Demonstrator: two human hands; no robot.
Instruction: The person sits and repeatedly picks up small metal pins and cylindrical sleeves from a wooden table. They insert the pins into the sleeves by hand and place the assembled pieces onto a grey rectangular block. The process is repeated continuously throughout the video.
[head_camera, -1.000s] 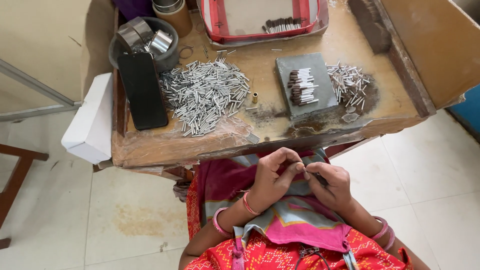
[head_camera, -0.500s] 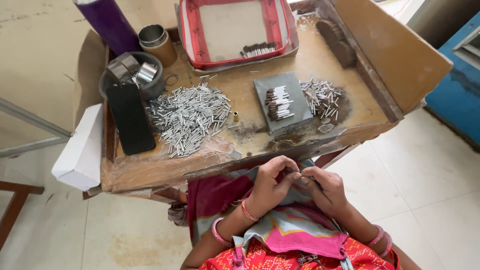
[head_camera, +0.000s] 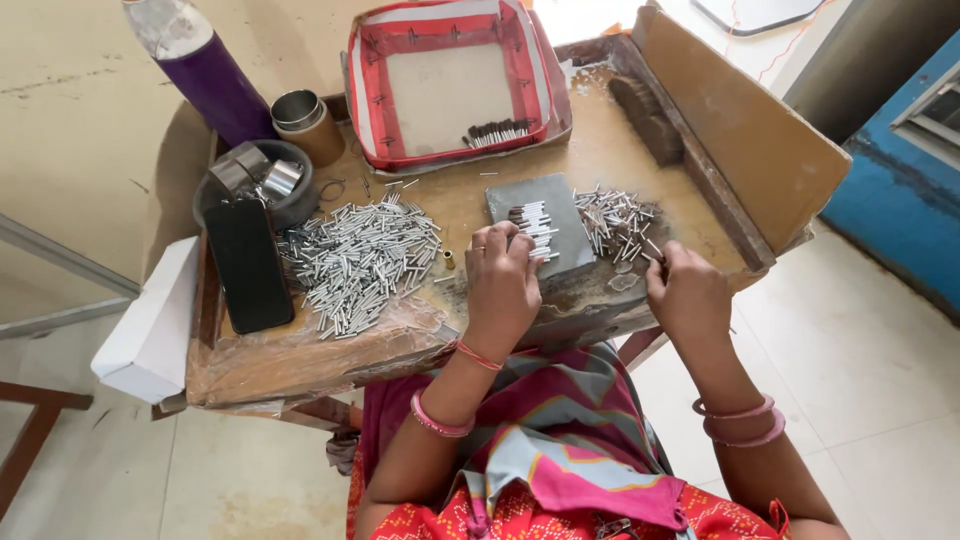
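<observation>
A worn wooden work table (head_camera: 300, 365) fills the middle of the scene, with a tall board (head_camera: 745, 130) standing along its right edge. At the far side lies a red-rimmed cloth tray (head_camera: 370, 100) holding a small row of dark-tipped sticks. Far left stand a purple bottle (head_camera: 205, 75) and a small metal tin (head_camera: 305, 122), with a dark bowl (head_camera: 215, 195) of metal pieces just near of them. A black phone (head_camera: 247, 265) lies flat at the left, beside a broad heap of small silver tubes (head_camera: 362, 262). A white box (head_camera: 150, 325) sits off the table's left edge.

At the near centre is a grey block (head_camera: 560, 235) with a short row of filled tubes (head_camera: 533, 222) on it. The left hand (head_camera: 502, 285) rests at the block's near left corner, fingers curled and pressed down at the row of tubes. Right of the block lies a smaller scatter of silver tubes (head_camera: 612, 218). The right hand (head_camera: 685, 295) sits at that scatter's near right edge, fingers bunched together as if pinching; what they grip is too small to tell.
</observation>
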